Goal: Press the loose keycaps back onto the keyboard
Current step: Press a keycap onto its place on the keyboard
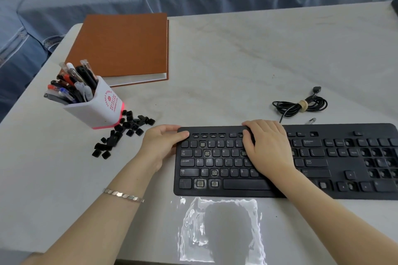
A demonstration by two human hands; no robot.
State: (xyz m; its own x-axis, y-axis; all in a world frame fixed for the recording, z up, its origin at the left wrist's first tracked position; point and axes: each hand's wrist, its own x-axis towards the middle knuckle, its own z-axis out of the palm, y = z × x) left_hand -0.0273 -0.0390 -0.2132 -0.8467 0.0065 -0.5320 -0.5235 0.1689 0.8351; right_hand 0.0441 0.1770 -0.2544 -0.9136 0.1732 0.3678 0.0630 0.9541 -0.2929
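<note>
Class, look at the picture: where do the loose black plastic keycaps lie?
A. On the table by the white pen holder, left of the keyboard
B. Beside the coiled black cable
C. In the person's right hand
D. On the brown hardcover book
A: the loose black plastic keycaps lie scattered on the pale table at the foot of the white pen holder, left of the black keyboard.

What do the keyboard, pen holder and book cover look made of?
Keyboard: black plastic, matte, with soft glare on the worn keys.
Pen holder: probably smooth white plastic; its pink-red base looks translucent, seemingly glowing.
Book cover: orange-brown, matte, finely textured, likely cloth or leatherette; which one cannot be told.
</note>
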